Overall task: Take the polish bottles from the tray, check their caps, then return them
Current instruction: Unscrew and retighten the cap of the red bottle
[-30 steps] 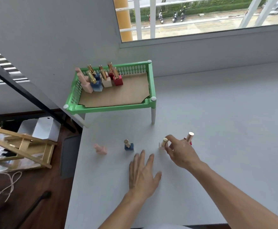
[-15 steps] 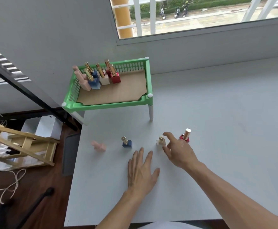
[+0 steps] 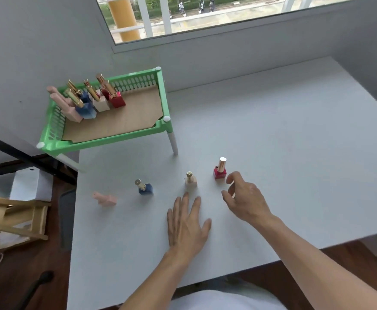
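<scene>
Your right hand (image 3: 243,198) hovers spread beside the red bottle (image 3: 220,172): small, glassy, tippy; pinch its gold cap (image 3: 222,163).

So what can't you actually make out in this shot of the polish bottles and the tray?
- Head view, tray: the bottles at its back corner overlap, so their count is unclear.
- Caps: too small to tell if they are tight.
- Pink bottle on the table: blurred, cap unclear.
- Left hand: palm down, underside hidden.
- Right hand: fingertips curl out of sight.
</scene>
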Motion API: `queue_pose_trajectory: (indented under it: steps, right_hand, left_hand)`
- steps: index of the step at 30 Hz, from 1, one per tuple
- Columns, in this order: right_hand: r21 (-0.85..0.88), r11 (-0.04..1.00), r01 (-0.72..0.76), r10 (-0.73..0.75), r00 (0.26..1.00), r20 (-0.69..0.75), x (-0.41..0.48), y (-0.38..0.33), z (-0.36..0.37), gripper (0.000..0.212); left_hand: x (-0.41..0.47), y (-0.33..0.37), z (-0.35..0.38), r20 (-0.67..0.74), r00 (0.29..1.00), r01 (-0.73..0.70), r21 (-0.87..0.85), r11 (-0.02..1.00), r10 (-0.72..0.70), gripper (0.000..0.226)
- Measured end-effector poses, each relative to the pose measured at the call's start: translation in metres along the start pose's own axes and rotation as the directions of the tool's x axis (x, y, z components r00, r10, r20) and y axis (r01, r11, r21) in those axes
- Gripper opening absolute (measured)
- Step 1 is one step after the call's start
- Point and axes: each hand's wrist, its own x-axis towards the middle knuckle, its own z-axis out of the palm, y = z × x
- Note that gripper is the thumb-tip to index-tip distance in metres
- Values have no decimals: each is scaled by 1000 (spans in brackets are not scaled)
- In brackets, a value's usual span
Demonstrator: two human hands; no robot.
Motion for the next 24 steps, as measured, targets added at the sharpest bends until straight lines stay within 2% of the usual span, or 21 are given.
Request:
queue_pose_trajectory:
  steps: [4,8,15,24]
  right_hand:
    - [-44,997,-66,69,995,68,14,7,-6,37]
    - [-67,997,-43,50,993,102,31,8,-8,47]
    - [28,998,-49,44,988,149,49,10,-7,27]
    - [91,995,-40,23,984,176,49,14,-20,16]
  left_hand:
    - [3,10,1,-9,1000,4,11,1000,-4,64]
    - [3,13,-1,-14,1000,16,6,1000,-16,63]
    - [1,15,-1,-10,998,57,-35,998,-57,64]
    - [2,16,-2,-33,997,73,-59,996,-75,62]
